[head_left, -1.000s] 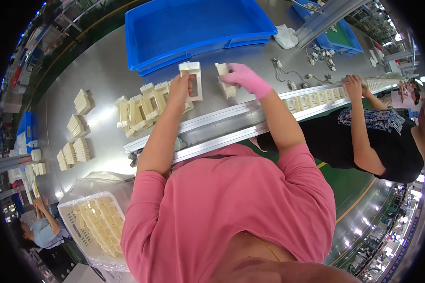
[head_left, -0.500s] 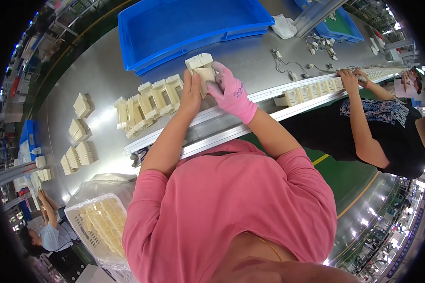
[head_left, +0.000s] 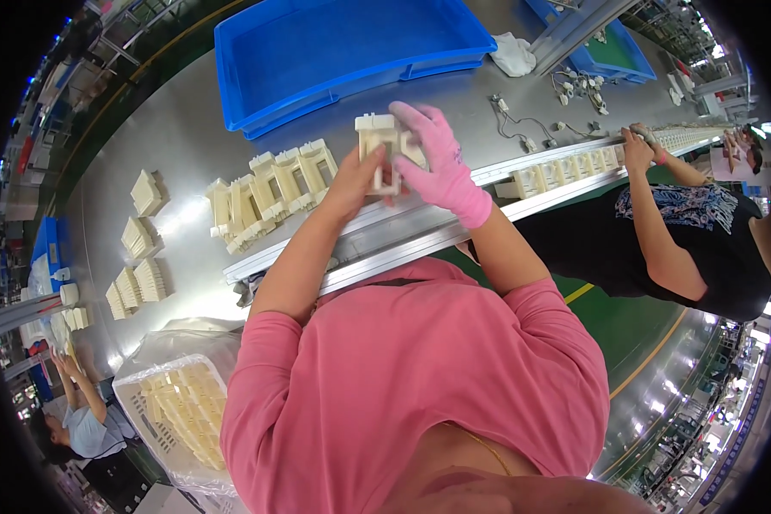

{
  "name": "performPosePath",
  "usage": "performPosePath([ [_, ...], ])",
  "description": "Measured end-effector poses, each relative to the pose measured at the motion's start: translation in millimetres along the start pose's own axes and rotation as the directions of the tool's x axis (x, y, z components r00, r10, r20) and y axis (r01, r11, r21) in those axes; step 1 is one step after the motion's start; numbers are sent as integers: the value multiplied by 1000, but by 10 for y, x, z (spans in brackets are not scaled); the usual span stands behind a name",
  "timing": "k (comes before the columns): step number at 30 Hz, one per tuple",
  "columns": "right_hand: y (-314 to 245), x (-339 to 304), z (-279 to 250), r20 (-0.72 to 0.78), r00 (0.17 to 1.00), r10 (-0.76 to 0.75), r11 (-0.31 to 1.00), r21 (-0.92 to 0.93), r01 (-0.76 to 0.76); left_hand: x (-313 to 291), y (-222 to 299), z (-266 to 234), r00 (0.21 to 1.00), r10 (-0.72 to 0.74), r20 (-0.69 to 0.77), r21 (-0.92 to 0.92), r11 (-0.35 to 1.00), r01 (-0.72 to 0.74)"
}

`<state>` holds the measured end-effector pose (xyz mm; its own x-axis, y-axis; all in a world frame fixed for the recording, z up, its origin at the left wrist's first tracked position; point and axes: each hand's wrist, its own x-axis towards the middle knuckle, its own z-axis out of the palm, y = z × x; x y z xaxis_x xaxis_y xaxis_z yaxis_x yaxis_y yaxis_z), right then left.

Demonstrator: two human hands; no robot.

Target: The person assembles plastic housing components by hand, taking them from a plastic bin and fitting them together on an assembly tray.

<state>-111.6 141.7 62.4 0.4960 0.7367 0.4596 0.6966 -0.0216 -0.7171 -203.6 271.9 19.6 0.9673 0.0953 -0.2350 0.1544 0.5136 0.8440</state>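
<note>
My bare left hand (head_left: 351, 182) grips a cream plastic frame (head_left: 373, 125) above the near edge of the metal table, its opening facing up. Just to the right, my right hand (head_left: 441, 167), in a pink glove with greyish fingertips, has its thumb and fingers curved around a smaller cream piece (head_left: 414, 150). That piece is beside the frame and partly hidden by the glove; whether they touch, I cannot tell. Left of my hands, a row of similar cream frames (head_left: 268, 190) lies on the table.
A blue tray (head_left: 317, 94) stands behind my hands. A metal rail (head_left: 360, 265) runs along the near edge, carrying cream frames (head_left: 565, 170) towards a co-worker (head_left: 660, 231). Cream stacks (head_left: 137, 237) lie left, a lined white basket (head_left: 131, 390) below. Wired parts (head_left: 522, 128) lie right.
My right hand has moved off the frame to the right, its fingers spreading wider around the small piece. My left hand has shifted slightly right and turned the frame, so its opening shows.
</note>
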Motion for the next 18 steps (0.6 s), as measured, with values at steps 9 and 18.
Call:
performPosePath([
  [9, -87, -210, -507, 468, 753, 462, 885, -305, -353, 27, 219, -334, 962, 4, 272, 854, 459, -243],
  [18, 371, -229, -335, 96, 929, 356, 667, -723, -181, 235, 73, -878, 971, -188, 149, 869, -443, -219],
])
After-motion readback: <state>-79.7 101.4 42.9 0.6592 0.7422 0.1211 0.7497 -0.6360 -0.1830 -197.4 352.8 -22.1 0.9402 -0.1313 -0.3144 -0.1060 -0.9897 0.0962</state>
